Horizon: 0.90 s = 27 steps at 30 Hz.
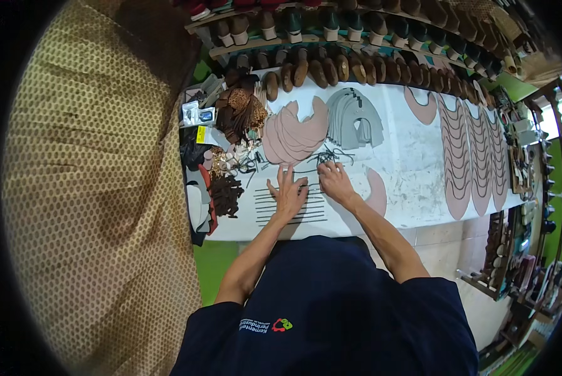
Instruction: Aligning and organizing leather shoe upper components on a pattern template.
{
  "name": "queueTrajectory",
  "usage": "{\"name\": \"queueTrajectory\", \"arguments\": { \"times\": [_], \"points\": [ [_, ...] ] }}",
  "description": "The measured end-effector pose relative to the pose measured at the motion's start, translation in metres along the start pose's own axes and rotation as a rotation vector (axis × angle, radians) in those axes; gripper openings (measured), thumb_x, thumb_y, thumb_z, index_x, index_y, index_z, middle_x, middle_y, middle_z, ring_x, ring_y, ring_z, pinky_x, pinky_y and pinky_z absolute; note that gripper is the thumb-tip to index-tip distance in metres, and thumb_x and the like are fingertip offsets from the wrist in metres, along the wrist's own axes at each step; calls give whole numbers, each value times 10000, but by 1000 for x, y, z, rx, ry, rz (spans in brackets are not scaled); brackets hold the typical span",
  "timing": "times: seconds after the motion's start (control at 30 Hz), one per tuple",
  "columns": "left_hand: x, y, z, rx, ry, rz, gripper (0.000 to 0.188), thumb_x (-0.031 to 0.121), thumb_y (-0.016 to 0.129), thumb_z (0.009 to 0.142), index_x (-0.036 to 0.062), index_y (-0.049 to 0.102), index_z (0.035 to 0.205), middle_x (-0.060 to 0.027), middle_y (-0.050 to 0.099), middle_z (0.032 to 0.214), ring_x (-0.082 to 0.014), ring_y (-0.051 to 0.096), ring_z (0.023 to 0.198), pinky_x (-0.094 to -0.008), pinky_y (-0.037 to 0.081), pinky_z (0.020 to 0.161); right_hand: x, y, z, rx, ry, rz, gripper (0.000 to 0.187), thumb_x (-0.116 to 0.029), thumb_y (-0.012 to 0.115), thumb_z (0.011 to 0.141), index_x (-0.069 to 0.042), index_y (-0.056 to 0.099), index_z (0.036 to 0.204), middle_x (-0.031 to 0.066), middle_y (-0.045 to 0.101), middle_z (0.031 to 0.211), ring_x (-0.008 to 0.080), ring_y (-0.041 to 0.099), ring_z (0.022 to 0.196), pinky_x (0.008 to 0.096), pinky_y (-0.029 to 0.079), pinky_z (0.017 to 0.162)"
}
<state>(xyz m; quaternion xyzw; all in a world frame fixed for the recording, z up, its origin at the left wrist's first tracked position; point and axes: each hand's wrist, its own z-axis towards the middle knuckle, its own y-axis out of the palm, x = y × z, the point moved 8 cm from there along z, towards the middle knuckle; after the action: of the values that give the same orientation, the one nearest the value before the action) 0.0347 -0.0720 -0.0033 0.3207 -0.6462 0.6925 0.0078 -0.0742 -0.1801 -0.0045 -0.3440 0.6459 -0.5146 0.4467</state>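
My left hand [288,194] lies with its fingers spread over several thin dark strips [312,213], laid out in parallel rows on the white tabletop [406,169]. Just to its right, my right hand [335,182] has its fingers bent together at the near side of a loose tangle of dark strips [338,154]. What its fingertips hold is too small to make out. Beyond both hands rests a fanned stack of pink curved pieces [293,136]. A single pink curved piece [376,193] sits beside my right wrist, partly behind the forearm.
Grey U-shaped pieces [350,116] are stacked farther back. Overlapping pink pieces [457,156] form columns at the right. Brown scraps [225,194] and packets [199,114] crowd the left end. Shoe lasts [331,70] line the back edge, below shelves of shoes [356,31]. Patterned fabric [93,188] hangs at left.
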Motion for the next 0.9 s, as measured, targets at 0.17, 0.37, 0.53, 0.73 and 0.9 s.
{"name": "queueTrajectory", "arguments": {
  "times": [0.17,0.37,0.53,0.73,0.9],
  "points": [
    [12,7,17,-92,130,-54,273,330,804,918,213,809,1164,-94,349,1692,-348,181,1606,-832,64,1110,-14,-43,-5,314,-60,54,242,-244,702,886,-37,736,1006,62,619,1307,247,518,1298,486,378,1112],
    [33,10,28,-249,248,-154,217,388,785,917,189,865,951,-5,614,1485,-339,260,1580,-818,32,1121,30,-52,-51,266,53,28,221,-260,712,865,-54,717,945,66,629,1288,257,517,1304,502,374,1109],
    [49,11,23,-377,348,-185,242,402,787,912,179,865,961,-12,609,1480,-329,259,1579,-811,48,1119,82,-61,-133,318,214,30,183,-227,712,846,-65,707,931,73,622,1289,271,517,1303,510,360,1117],
    [88,42,8,-420,382,-188,250,406,806,897,171,861,964,-29,596,1492,-333,270,1568,-806,82,1116,124,-55,-228,197,380,77,136,-215,717,878,-101,693,948,74,598,1326,294,499,1335,527,330,1136],
    [130,64,-4,-420,415,-168,235,402,793,921,192,863,1000,-35,584,1522,-354,256,1575,-805,97,1128,153,-49,-275,175,473,73,119,-212,731,870,-107,703,920,70,603,1330,291,493,1351,519,311,1150]
  ]
}}
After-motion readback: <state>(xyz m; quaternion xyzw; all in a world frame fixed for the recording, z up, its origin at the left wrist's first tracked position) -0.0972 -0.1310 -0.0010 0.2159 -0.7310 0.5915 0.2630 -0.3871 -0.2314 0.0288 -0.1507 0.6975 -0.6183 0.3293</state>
